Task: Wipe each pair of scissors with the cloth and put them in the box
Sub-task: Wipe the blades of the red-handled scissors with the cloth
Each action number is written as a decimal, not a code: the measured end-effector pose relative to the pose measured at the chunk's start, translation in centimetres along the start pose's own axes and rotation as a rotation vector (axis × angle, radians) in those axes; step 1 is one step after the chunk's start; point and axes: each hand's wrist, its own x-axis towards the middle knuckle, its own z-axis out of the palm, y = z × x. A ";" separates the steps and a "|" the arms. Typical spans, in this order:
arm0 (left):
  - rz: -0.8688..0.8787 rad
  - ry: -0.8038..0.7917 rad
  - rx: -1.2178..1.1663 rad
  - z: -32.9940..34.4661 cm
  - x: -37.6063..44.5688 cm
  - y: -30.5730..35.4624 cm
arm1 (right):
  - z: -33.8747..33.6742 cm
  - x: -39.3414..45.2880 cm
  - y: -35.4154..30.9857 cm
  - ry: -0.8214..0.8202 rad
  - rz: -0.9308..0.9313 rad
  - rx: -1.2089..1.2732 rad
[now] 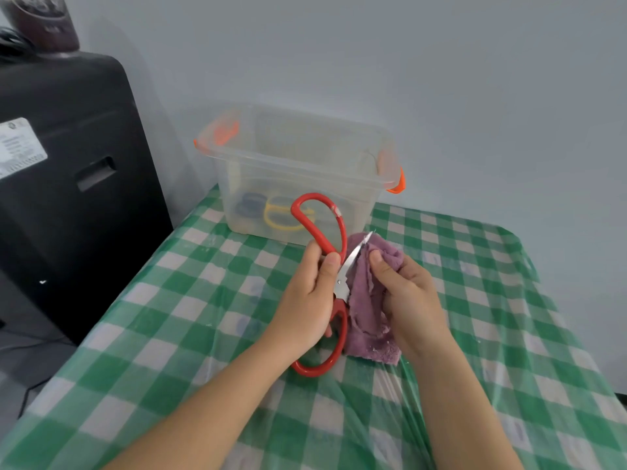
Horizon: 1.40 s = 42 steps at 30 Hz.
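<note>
Box [298, 171] top open, unobstructed; black case [68, 184] blocks left.

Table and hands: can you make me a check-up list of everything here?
Surface: green checked tablecloth under clear plastic.
Job's things: red-handled scissors, blade against purple cloth; clear box with orange latches holds blue- and yellow-handled scissors.
Clutter: nothing seen.
Grips: left hand grips the red-handled scissors; right hand pinches the purple cloth.
Cables: dark cords on the black case, blurred.
Surroundings: black case at left, plain wall.
</note>
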 end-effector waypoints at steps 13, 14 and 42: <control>-0.133 0.072 -0.210 -1.0 0.4 0.9 | -2.6 1.4 -0.9 0.429 -0.040 0.339; -0.131 0.066 -0.213 -1.0 0.3 0.9 | -2.5 1.3 -0.9 0.380 -0.053 0.333; -0.020 -0.056 -0.025 0.1 0.0 0.1 | 0.3 -0.1 0.1 0.028 -0.103 0.078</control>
